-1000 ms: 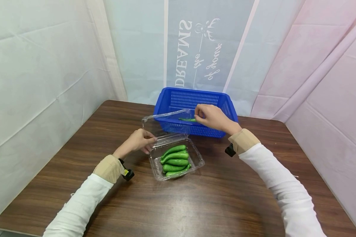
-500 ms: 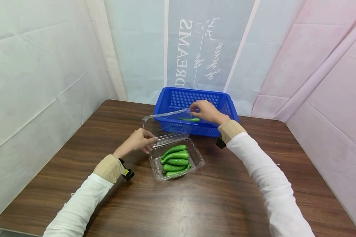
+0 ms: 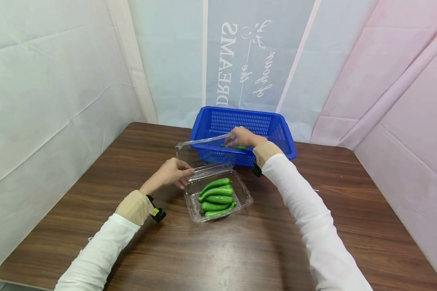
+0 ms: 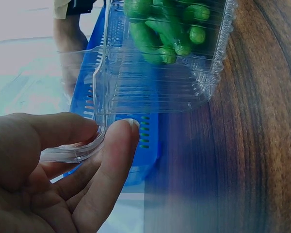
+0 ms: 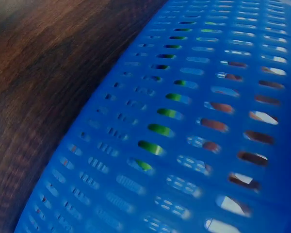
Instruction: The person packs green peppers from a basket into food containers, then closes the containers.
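My left hand [image 3: 169, 174] pinches the left edge of a clear plastic clamshell box [image 3: 245, 190] near its hinge; in the left wrist view its fingers [image 4: 117, 155] meet on the plastic. The box's lid [image 3: 204, 141] stands raised against the basket's front. Several glossy green, slightly curved vegetables [image 3: 218, 199], shaped like small zucchini, lie side by side in the box. My right hand [image 3: 241, 136] reaches down inside a blue plastic basket [image 3: 289, 142], its fingertips by a green vegetable [image 3: 241, 147]. The basket wall hides most of its grip in the right wrist view.
A brown wood-grain table [image 3: 211, 254] carries everything. The basket stands at its back edge, just behind the box. A printed cloth [image 3: 175, 68] hangs behind the table, and pale cloth walls rise at both sides.
My right hand has moved left and lower into the basket, its fingers now behind the clear lid at the green vegetable. The left hand and box have stayed in place.
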`<state>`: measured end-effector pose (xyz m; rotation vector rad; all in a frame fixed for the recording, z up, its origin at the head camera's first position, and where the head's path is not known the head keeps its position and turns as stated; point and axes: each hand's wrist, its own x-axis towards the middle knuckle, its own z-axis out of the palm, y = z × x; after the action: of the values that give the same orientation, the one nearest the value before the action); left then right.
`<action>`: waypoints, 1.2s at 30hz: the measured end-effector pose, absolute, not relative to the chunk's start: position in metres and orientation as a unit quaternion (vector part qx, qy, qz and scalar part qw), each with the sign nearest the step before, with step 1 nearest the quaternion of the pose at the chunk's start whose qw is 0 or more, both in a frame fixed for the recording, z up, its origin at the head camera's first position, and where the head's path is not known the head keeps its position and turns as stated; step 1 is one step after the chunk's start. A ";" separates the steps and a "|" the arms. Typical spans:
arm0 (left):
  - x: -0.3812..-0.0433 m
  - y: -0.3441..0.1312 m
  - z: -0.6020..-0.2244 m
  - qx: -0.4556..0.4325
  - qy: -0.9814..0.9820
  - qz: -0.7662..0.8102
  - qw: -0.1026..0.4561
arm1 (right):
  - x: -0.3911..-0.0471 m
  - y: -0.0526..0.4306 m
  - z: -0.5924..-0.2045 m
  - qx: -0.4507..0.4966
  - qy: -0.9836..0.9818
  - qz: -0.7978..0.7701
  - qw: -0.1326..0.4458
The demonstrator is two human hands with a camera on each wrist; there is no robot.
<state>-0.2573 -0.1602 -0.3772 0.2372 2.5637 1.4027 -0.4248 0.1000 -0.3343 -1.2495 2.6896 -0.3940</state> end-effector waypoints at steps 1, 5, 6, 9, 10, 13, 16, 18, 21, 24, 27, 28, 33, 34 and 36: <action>-0.257 -0.160 -0.377 0.080 0.870 0.475 0.104 | -0.426 0.099 -0.336 -0.423 0.894 -0.123 0.075; -0.258 -0.160 -0.377 0.083 0.870 0.475 0.104 | -0.427 0.095 -0.341 -0.427 0.892 -0.113 0.094; -0.258 -0.160 -0.378 0.083 0.870 0.475 0.104 | -0.428 0.094 -0.342 -0.423 0.893 -0.115 0.100; -0.257 -0.159 -0.378 0.081 0.870 0.476 0.105 | -0.428 0.093 -0.345 -0.416 0.894 -0.126 0.112; -0.257 -0.159 -0.378 0.080 0.869 0.476 0.106 | -0.428 0.092 -0.346 -0.415 0.894 -0.128 0.113; -0.257 -0.159 -0.378 0.078 0.870 0.476 0.106 | -0.428 0.089 -0.344 -0.407 0.896 -0.129 0.127; -0.256 -0.159 -0.378 0.076 0.870 0.475 0.105 | -0.469 0.092 -0.376 -0.409 0.888 -0.147 0.150; -0.257 -0.159 -0.378 0.078 0.870 0.475 0.105 | -0.493 0.092 -0.395 -0.397 0.892 -0.141 0.165; -0.257 -0.159 -0.378 0.078 0.869 0.476 0.108 | -0.553 0.096 -0.447 -0.411 0.891 -0.121 0.150; -0.257 -0.159 -0.378 0.078 0.868 0.478 0.109 | -0.577 0.094 -0.467 -0.415 0.897 -0.076 0.135; -0.258 -0.158 -0.378 0.077 0.868 0.478 0.108 | -0.594 0.095 -0.479 -0.420 0.896 -0.054 0.132; -0.258 -0.158 -0.378 0.078 0.869 0.477 0.108 | -0.604 0.095 -0.487 -0.422 0.896 -0.050 0.129; -0.259 -0.158 -0.377 0.085 0.869 0.476 0.108 | -0.674 0.102 -0.550 -0.431 0.897 -0.042 0.093; -0.259 -0.158 -0.377 0.086 0.868 0.477 0.107 | -0.690 0.103 -0.562 -0.423 0.899 -0.040 0.102; -0.260 -0.158 -0.377 0.086 0.868 0.478 0.106 | -0.720 0.105 -0.587 -0.404 0.906 -0.040 0.121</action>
<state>-0.2595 -0.1581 -0.3774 0.2520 2.5569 1.4069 -0.7200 0.1047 -0.5874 -1.1784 2.6451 -0.1174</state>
